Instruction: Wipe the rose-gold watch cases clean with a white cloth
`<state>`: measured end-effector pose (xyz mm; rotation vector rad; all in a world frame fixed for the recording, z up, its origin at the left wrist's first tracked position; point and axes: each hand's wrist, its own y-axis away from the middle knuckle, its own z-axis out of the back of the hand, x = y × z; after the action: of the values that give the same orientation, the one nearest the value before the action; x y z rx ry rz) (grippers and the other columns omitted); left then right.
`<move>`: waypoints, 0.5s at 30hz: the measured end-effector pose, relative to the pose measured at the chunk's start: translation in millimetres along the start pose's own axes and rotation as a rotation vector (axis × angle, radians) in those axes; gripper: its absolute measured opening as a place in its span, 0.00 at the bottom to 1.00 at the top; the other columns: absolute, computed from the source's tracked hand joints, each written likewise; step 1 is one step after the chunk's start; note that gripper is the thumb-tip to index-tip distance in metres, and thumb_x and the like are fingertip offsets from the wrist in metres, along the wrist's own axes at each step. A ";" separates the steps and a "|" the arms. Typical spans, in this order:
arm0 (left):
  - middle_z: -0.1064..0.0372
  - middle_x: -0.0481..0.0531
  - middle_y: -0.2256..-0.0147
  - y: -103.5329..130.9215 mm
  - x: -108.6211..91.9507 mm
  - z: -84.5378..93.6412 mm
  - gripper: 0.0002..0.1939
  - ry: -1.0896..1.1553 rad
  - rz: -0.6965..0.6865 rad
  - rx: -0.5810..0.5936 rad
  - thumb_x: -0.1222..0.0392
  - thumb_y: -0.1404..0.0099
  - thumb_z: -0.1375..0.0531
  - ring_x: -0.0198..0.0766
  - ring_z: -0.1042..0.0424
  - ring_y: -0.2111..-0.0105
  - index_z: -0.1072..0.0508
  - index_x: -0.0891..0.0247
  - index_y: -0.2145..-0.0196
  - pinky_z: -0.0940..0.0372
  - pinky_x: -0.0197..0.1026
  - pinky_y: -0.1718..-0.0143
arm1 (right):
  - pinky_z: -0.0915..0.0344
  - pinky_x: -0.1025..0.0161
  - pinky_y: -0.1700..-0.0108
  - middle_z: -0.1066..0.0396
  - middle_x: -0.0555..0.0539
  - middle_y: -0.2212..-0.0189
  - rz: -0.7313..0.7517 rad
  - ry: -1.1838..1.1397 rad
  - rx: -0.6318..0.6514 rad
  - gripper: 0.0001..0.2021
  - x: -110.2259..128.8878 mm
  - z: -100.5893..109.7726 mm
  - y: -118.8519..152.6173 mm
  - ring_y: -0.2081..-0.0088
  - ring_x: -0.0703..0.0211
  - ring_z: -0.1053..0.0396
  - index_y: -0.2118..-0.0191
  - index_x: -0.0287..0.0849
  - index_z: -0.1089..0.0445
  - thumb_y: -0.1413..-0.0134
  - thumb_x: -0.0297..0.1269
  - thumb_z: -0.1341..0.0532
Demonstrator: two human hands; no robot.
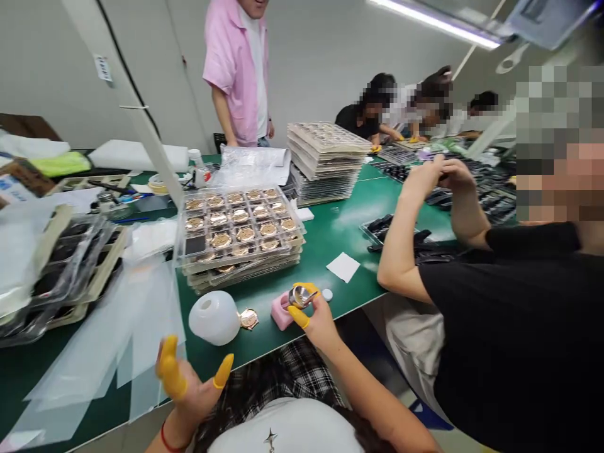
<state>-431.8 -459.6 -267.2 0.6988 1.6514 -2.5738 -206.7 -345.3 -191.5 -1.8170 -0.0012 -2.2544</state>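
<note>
**Round metal piece in your right hand, left hand spread**

Nearest you, your left hand (189,384) hangs open at the table's edge, yellow covers on its fingertips and thumb. Your right hand (321,321) grips the round metal piece (299,296) between yellow-covered fingers, right by the pink block (280,314); you cannot tell whether piece and block touch. A small white disc (327,294) lies just beside that hand. To the block's left, a gold watch part (248,318) sits against a white dome (213,321), all on the green table (325,242).

Further on, you have a stack of clear-topped trays (240,228) full of gold round parts, with a white paper square (343,267) to its right. Behind stands a taller tray stack (325,157). The bottle (204,175) has a red patch, and the tag (102,68) on the slanted post (141,119) bears dark marks; both are too small to read. Beyond stands a person in a pink shirt (233,82).
</note>
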 end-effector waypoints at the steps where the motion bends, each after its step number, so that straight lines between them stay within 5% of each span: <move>1: 0.55 0.58 0.34 -2.6 3.4 1.8 0.48 0.038 0.156 0.103 0.52 0.46 0.31 0.56 0.52 0.35 0.51 0.56 0.34 0.49 0.58 0.35 | 0.36 0.53 0.50 0.29 0.46 0.60 -0.001 0.005 0.008 0.14 -1.9 1.0 -0.7 0.56 0.52 0.31 0.61 0.44 0.30 0.55 0.41 0.34; 4: 0.60 0.62 0.34 -5.8 10.0 -6.5 0.54 0.187 0.538 0.303 0.50 0.47 0.31 0.55 0.52 0.34 0.58 0.58 0.33 0.51 0.55 0.34 | 0.36 0.50 0.49 0.28 0.44 0.59 -0.034 0.008 0.024 0.16 -5.2 2.6 -2.7 0.56 0.50 0.31 0.59 0.44 0.30 0.55 0.43 0.34; 7: 0.59 0.63 0.34 -11.3 14.5 -19.0 0.53 0.238 0.677 0.350 0.49 0.47 0.32 0.54 0.46 0.36 0.58 0.57 0.33 0.46 0.56 0.37 | 0.36 0.48 0.49 0.27 0.43 0.57 -0.080 0.002 0.020 0.20 -5.2 2.8 -2.8 0.55 0.49 0.30 0.56 0.43 0.31 0.55 0.47 0.34; 11: 0.41 0.61 0.42 -39.9 16.9 -19.6 0.42 0.225 0.570 0.464 0.49 0.44 0.34 0.52 0.35 0.44 0.49 0.57 0.37 0.36 0.57 0.44 | 0.37 0.47 0.46 0.28 0.41 0.52 -0.109 -0.016 -0.010 0.28 -6.0 3.9 -1.0 0.52 0.48 0.31 0.48 0.44 0.34 0.56 0.47 0.33; 15: 0.39 0.59 0.45 -79.0 11.9 -10.6 0.35 0.127 0.209 0.540 0.54 0.41 0.37 0.53 0.36 0.45 0.46 0.55 0.39 0.36 0.59 0.45 | 0.36 0.47 0.45 0.29 0.41 0.50 -0.104 -0.031 -0.011 0.30 -7.1 7.2 -0.4 0.50 0.48 0.31 0.46 0.45 0.35 0.55 0.48 0.33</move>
<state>-457.5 -412.5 -207.1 1.0063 0.8281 -2.8708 -198.5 -342.5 -196.7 -1.8989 -0.0916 -2.2993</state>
